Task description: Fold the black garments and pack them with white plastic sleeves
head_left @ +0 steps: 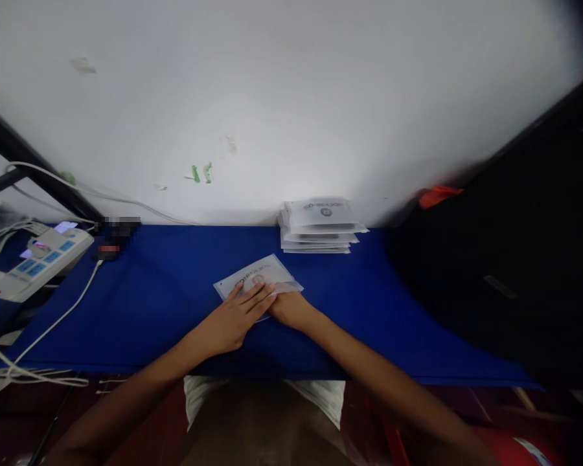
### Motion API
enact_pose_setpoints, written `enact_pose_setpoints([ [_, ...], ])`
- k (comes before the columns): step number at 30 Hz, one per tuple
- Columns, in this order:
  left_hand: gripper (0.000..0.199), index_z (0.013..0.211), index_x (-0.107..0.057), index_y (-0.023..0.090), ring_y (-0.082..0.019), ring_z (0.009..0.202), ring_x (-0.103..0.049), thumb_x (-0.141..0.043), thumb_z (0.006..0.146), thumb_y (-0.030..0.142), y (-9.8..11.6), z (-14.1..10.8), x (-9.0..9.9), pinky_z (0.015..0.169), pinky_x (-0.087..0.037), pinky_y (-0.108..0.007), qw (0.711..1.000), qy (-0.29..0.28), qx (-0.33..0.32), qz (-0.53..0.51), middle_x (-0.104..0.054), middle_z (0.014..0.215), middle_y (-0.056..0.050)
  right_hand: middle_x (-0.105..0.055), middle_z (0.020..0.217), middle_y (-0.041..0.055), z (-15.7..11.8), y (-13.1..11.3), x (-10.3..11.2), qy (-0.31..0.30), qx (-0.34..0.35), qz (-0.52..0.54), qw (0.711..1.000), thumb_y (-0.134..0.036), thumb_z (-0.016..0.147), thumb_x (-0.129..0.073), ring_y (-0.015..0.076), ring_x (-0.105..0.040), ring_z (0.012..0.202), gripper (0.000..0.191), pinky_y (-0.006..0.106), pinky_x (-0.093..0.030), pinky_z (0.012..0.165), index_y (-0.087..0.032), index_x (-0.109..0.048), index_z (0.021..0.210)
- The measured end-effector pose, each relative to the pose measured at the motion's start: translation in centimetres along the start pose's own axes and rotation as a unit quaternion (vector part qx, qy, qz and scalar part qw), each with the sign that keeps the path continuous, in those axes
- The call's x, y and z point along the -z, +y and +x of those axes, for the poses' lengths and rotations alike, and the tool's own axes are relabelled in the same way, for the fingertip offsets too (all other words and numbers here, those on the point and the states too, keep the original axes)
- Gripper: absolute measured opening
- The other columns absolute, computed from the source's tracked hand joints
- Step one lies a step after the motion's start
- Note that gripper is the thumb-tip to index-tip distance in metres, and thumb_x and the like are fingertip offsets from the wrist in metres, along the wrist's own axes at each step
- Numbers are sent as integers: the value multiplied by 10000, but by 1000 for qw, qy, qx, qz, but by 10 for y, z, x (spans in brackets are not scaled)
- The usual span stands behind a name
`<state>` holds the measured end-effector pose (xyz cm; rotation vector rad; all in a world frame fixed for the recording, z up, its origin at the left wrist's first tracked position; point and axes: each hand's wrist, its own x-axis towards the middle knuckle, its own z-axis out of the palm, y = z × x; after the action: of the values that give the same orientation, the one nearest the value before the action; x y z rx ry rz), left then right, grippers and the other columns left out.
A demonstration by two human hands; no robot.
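A frosted plastic pouch (272,266) with dark printed lettering and a round logo lies slanted on the blue tabletop in front of me. My left hand (238,317) rests on its near side, open, with the fingers stretched out across the print. At the pouch's near right edge is my right hand (287,307). Its fingers are hidden beneath the plastic and my left fingertips; whether they are inside the pouch or under it, I cannot tell. Behind, against the wall, stands a stack of similar printed pouches (320,226).
A white power strip (53,262) with plugs and cables sits at the left. Near it are a dark device (109,249) and a white cable (61,317). A large black object (505,259) with an orange piece (440,195) bounds the right side. The blue cloth (175,285) meets the white wall.
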<state>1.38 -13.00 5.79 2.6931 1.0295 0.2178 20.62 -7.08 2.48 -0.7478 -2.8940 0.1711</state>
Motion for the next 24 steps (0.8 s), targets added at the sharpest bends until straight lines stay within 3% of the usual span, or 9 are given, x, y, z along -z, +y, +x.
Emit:
enact_pose_setpoints([
  [3, 1023, 1556, 7, 210, -245, 1512, -67, -429, 667, -44, -2, 0, 2, 1204, -158, -524, 1000, 9, -9, -5, -139, 1634, -89, -726, 993, 170, 0, -1, 3, -47, -37, -5, 998, -105, 924, -427, 237, -690, 841, 286, 346, -531, 765, -102, -707, 986],
  [5, 959, 1557, -36, 206, -255, 1506, -124, -433, 716, -30, -5, -3, 3, 1194, -219, -515, 999, 34, -22, -8, -155, 1629, -110, -733, 891, 144, -3, -1, 6, -48, -27, 4, 999, -167, 905, -501, 235, -688, 779, 223, 334, -537, 713, -104, -697, 991],
  [8, 789, 1530, -192, 194, -271, 1444, -315, -468, 811, 24, -12, -11, 3, 1140, -362, -478, 992, 119, -31, -21, -293, 1576, -157, -724, 917, 128, -12, 0, 12, 66, 42, 27, 997, -246, 906, -532, 232, -681, 835, 258, 351, -553, 741, -115, -645, 1096],
  [11, 510, 1376, -452, 200, -231, 1234, -561, -495, 886, 65, -18, -16, 0, 1020, -502, -415, 969, 242, -39, -37, -583, 1327, -138, -705, 1037, 123, -19, -3, 19, 261, 106, 30, 959, -262, 922, -533, 229, -653, 1004, 287, 395, -547, 866, -152, -588, 1181],
  [13, 352, 1226, -566, 190, -200, 1079, -641, -504, 905, 61, -18, -15, -1, 931, -554, -374, 948, 310, -60, -39, -674, 1131, -106, -700, 1069, 113, -19, -9, 24, 342, 116, 12, 933, -289, 911, -585, 229, -634, 1065, 312, 411, -537, 910, -177, -570, 1202],
  [16, 227, 1082, -625, 170, -186, 958, -673, -508, 917, 68, -11, -7, 3, 835, -586, -343, 920, 379, -95, -34, -701, 990, -90, -714, 999, 74, -12, -19, 32, 386, 131, -18, 913, -273, 894, -640, 203, -645, 999, 266, 393, -537, 908, -207, -594, 1148],
  [20, 182, 1003, -638, 169, -161, 862, -682, -514, 918, 67, 1, 3, 12, 753, -594, -303, 898, 425, -107, -41, -704, 929, -71, -707, 854, 38, -3, -29, 42, 439, 136, -11, 888, -179, 912, -601, 171, -642, 830, 101, 386, -545, 881, -203, -620, 1008],
  [24, 172, 968, -642, 165, -148, 854, -683, -533, 907, 47, 10, 3, 17, 734, -589, -271, 879, 461, -89, -80, -706, 906, -59, -694, 833, 45, -3, -32, 52, 434, 125, 26, 892, -177, 946, -523, 173, -622, 814, 98, 396, -538, 887, -194, -612, 984],
])
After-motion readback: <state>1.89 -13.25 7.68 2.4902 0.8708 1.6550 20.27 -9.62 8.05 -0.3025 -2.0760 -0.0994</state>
